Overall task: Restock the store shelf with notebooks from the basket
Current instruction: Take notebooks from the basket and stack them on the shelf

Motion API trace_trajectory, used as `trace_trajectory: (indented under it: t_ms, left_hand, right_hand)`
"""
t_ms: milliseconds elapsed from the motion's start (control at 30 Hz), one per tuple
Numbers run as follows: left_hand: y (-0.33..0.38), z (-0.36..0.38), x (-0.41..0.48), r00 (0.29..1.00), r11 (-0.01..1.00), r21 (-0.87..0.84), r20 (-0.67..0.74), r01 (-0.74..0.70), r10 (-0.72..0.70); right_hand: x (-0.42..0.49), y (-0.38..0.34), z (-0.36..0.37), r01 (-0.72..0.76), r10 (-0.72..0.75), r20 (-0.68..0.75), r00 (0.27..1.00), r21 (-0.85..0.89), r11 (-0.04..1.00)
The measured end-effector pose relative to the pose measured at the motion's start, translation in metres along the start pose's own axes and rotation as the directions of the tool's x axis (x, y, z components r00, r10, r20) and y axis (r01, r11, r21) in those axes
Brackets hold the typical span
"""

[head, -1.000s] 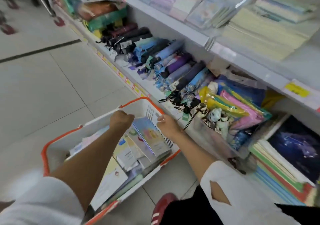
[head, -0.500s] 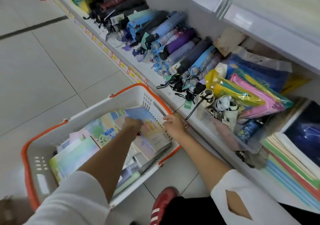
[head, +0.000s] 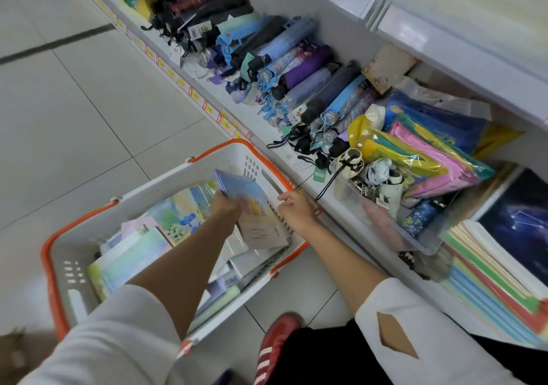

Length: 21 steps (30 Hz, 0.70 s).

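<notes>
A white basket (head: 166,177) with orange handles stands on the floor beside the low shelf, filled with several pastel notebooks. My left hand (head: 226,206) grips the left edge of a spiral notebook (head: 252,206) with a blue and pink cover, tilted up above the others. My right hand (head: 296,209) pinches the same notebook at its spiral side, near the basket's right rim. On the low shelf (head: 314,188) at the far right lie stacked notebooks (head: 498,269), one with a dark starry cover.
Rolled umbrellas (head: 296,67) fill the shelf's middle. Coloured plastic pouches (head: 421,150) and a clear bin of small umbrellas (head: 385,206) lie right of them. An upper shelf edge (head: 444,40) overhangs. Tiled floor (head: 89,102) spreads left. My red shoe (head: 275,346) is below.
My left hand has taken hold of the spiral notebook and, with my right hand, has tilted and lifted it off the pile. The view has dropped lower toward the basket.
</notes>
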State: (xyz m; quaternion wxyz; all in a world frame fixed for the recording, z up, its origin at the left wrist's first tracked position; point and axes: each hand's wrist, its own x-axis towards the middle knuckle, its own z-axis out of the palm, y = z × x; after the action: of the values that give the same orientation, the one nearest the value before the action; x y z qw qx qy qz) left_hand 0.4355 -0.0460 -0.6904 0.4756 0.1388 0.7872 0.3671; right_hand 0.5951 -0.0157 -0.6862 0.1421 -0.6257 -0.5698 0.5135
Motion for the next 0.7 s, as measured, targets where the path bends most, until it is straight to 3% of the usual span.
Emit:
trace_trajectory:
  t_ms: [200,333,500,700]
  left_hand:
    - [0.035,-0.062,-0.035,0.979,0.979,-0.119,0.102,-0.163,0.175]
    - [0.068,-0.074,-0.081,0.936,0.945,-0.236,0.214,-0.226,0.278]
    - [0.110,-0.052,-0.138,0.895,0.906,-0.290,0.235,-0.307,0.379]
    - [0.174,0.004,-0.228,0.789,0.827,-0.264,0.261,-0.497,0.557]
  right_hand:
    - [-0.025,-0.029,-0.010,0.000,0.001,0.022,1.000,-0.063,0.998]
    - [-0.055,-0.062,-0.027,0.069,-0.078,0.086,0.993,0.101,0.992]
    - [-0.111,-0.107,-0.078,0.236,-0.203,-0.174,0.964,0.201,0.951]
    - [-0.190,-0.131,-0.183,0.375,-0.283,-0.367,0.886,0.209,0.903]
